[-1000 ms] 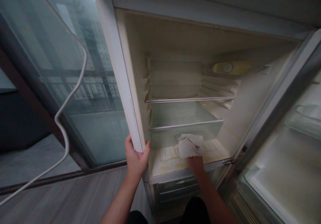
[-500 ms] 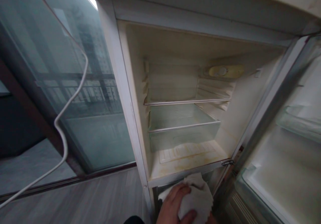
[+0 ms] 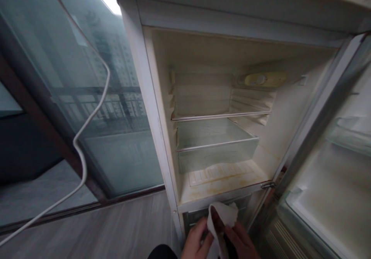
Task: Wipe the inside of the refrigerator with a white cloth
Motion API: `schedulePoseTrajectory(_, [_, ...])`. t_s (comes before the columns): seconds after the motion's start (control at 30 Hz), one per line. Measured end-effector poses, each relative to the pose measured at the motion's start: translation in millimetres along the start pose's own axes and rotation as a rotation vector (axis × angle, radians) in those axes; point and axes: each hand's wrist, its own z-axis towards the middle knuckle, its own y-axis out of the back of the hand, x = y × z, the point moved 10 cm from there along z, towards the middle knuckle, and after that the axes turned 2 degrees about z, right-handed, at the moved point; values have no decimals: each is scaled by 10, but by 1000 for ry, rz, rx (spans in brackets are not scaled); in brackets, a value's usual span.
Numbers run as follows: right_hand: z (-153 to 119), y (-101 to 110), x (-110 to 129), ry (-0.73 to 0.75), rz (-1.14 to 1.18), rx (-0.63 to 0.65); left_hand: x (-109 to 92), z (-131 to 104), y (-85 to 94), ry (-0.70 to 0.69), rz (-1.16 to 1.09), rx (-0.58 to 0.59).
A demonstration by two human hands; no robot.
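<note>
A white cloth (image 3: 224, 212) is bunched between my hands at the bottom of the view, just below the fridge's lower front edge. My left hand (image 3: 195, 237) pinches its left side, and my right hand (image 3: 240, 239) grips its right side. Part of the cloth stands up in a fold with a dark hollow inside. Behind it is the open fridge (image 3: 159, 127), with a glass shelf (image 3: 220, 116) and a clear drawer (image 3: 217, 154). Yellowish stains mark the fridge floor (image 3: 214, 189).
The fridge door (image 3: 333, 181) stands open at the right, with clear door bins (image 3: 350, 135). A white cable (image 3: 95, 112) hangs at the left before a glass sliding door (image 3: 121, 162). Grey wood-look floor (image 3: 139, 228) lies at lower left. My dark-clad knee (image 3: 162, 252) shows below.
Before, my left hand lay spread over the cloth. Now both hands hold it from either side and it is folded up between them. The view has shifted slightly left.
</note>
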Motion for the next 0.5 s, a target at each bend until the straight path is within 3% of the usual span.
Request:
schedulePoseTrajectory(0.13, [23, -414, 477, 373, -191, 193, 7, -40, 138, 51, -124, -26])
schedulePoseTrajectory(0.23, [-36, -533, 561, 612, -345, 149, -71, -48, 118, 27, -189, 49])
schedulePoseTrajectory(0.33, [-102, -541, 475, 788, -432, 63, -117, -68, 40, 26, -136, 122])
schedulePoseTrajectory(0.4, [-94, -500, 359, 791, -475, -3, -125, -83, -1, 27, -61, 138])
schedulePoseTrajectory(0.5, [-66, -326, 192, 640, -474, -178, -175, -93, 11, -21, 40, 94])
